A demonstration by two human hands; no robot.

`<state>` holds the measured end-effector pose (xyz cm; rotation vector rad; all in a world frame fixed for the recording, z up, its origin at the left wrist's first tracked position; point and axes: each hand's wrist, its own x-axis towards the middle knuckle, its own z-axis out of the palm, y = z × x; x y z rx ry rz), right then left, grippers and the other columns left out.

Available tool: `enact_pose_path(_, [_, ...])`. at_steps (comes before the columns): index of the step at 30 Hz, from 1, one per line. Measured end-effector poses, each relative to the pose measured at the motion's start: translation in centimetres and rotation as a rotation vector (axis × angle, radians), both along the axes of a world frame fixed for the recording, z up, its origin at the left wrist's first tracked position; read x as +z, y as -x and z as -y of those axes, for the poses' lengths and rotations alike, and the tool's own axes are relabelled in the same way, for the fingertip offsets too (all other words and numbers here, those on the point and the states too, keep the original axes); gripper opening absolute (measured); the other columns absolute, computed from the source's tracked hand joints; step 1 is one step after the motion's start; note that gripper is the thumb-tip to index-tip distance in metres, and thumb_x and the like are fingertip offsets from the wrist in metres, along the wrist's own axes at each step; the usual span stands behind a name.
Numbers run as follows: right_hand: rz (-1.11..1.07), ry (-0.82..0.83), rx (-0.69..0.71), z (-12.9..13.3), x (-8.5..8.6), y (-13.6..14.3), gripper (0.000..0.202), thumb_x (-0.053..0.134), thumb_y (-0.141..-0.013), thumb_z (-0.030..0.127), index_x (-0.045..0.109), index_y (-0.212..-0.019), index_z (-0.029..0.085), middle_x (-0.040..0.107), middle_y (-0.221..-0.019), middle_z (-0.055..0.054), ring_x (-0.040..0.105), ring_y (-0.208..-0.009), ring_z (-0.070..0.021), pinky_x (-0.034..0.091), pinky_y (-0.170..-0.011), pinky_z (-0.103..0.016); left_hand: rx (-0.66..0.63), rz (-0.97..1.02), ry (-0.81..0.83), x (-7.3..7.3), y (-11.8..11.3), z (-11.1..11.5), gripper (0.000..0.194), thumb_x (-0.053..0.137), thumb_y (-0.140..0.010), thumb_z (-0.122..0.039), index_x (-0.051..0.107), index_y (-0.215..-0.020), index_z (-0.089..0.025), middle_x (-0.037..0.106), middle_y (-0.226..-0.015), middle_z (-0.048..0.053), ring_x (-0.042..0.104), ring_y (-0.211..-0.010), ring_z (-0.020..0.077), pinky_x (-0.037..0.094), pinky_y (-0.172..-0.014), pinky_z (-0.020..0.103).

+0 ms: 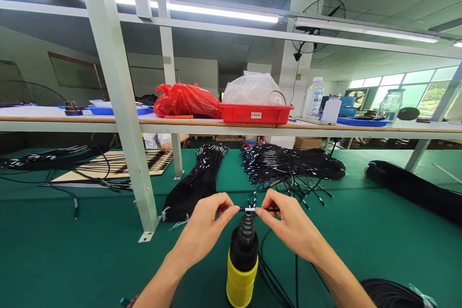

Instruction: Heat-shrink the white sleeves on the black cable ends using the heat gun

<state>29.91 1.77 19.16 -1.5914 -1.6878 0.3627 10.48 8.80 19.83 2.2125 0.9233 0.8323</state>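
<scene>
Between my two hands a thin black cable is stretched level, with a white sleeve around its middle. My left hand pinches the cable at the sleeve's left end. On the right side, my right hand pinches it just past the sleeve. Directly below the sleeve stands a yellow and black heat gun, upright, its ribbed nozzle pointing up. Whether the nozzle touches the sleeve I cannot tell. Black cable runs down from my right hand side to the green table.
Behind my hands lie a black cable bundle and a larger pile of cables with blue and white ends. More coils rest at right. A white post rises at left. The shelf holds a red tray and a red bag.
</scene>
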Motion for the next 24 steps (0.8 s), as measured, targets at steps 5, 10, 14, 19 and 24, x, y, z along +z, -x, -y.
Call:
enact_pose_path(5, [0.050,-0.014,0.046,0.60,0.30,-0.17,0.026,0.046,-0.096,0.030,0.059,-0.076,0.020,0.056,-0.071,0.001,0.047,-0.067,-0.0153,0.034,-0.059,-0.027,-0.002,0.025,0.058,0.27,0.08,-0.07,0.023,0.054,-0.089,-0.039,0.057,-0.077,-0.020,0.052,-0.071,-0.005,0.043,-0.067,0.0130,0.033,-0.060,0.024])
enact_pose_path(10, [0.064,-0.060,0.052,0.63,0.72,-0.23,0.026,0.048,-0.095,0.025,0.057,-0.071,0.020,0.054,-0.066,0.003,0.045,-0.062,-0.0137,0.032,-0.057,-0.027,0.010,-0.030,0.052,0.47,-0.04,-0.05,0.042,0.041,-0.094,-0.051,0.057,-0.072,-0.019,0.051,-0.066,-0.004,0.041,-0.062,0.0134,0.029,-0.055,0.025])
enact_pose_path(14, [0.059,-0.049,0.055,0.48,0.79,-0.20,0.024,0.051,-0.093,0.024,0.059,-0.070,0.020,0.055,-0.067,0.003,0.046,-0.063,-0.0138,0.033,-0.058,-0.026,0.005,-0.078,0.018,0.21,-0.02,-0.03,0.050,0.034,-0.096,-0.051,0.058,-0.066,-0.018,0.051,-0.062,-0.003,0.043,-0.060,0.0137,0.030,-0.056,0.026])
enact_pose_path(19, [0.018,-0.054,0.058,0.25,0.55,-0.29,0.018,0.055,-0.090,0.023,0.061,-0.073,0.020,0.056,-0.069,0.003,0.049,-0.064,-0.0139,0.034,-0.059,-0.026,-0.022,-0.015,0.038,-0.03,0.08,-0.13,0.038,0.043,-0.094,-0.046,0.057,-0.071,-0.019,0.050,-0.065,-0.004,0.042,-0.061,0.0129,0.028,-0.054,0.025])
enact_pose_path(24, [-0.039,-0.053,0.049,0.03,0.17,-0.40,0.015,0.059,-0.086,0.023,0.060,-0.072,0.019,0.057,-0.068,0.003,0.051,-0.065,-0.0138,0.036,-0.060,-0.026,0.001,0.018,0.015,-0.02,0.03,-0.19,0.023,0.050,-0.091,-0.038,0.060,-0.081,-0.020,0.055,-0.072,-0.003,0.046,-0.069,0.0147,0.033,-0.060,0.025])
